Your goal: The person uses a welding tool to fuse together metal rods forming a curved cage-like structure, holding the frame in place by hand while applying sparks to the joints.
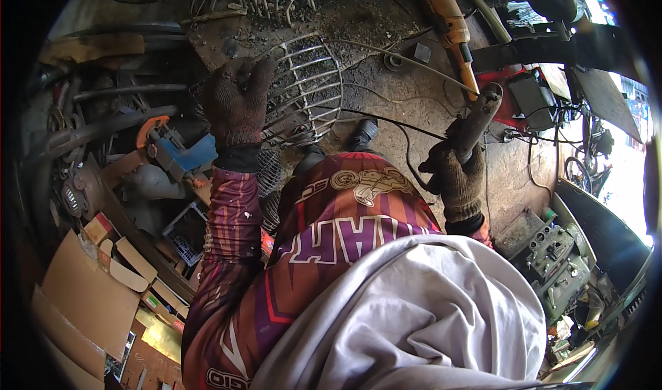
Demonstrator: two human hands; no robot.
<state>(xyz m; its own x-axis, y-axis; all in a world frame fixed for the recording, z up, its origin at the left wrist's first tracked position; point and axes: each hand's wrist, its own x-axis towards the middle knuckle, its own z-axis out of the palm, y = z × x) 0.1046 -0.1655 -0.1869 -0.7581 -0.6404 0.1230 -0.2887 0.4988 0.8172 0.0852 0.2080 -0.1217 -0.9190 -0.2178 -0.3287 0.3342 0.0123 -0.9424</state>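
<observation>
Left hand (239, 104) at rounded silvery barred grille (306, 82)

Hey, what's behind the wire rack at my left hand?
Between the wire rack's bars, a grimy brown surface shows. Whatever lies behind your left hand is covered, so I can't tell.

Workshop, metalworking by the look of it, crowded. Just right of the gloved left hand (239, 104): a barred metal frame (307, 80). Farther out, a cluster of upright metal pegs (265, 2) on a grit-strewn surface (369, 14). Left of same hand: long bars (117, 129), blue-and-orange equipment (189, 154); nearer the body, cardboard boxes (89, 286). Beyond gloved right hand (456, 173): long orange tool (441, 14), red-and-grey box-like unit (534, 100). Right and nearer: greenish knobbed machine (555, 262). Between hands, stained hard floor (393, 90)
</observation>
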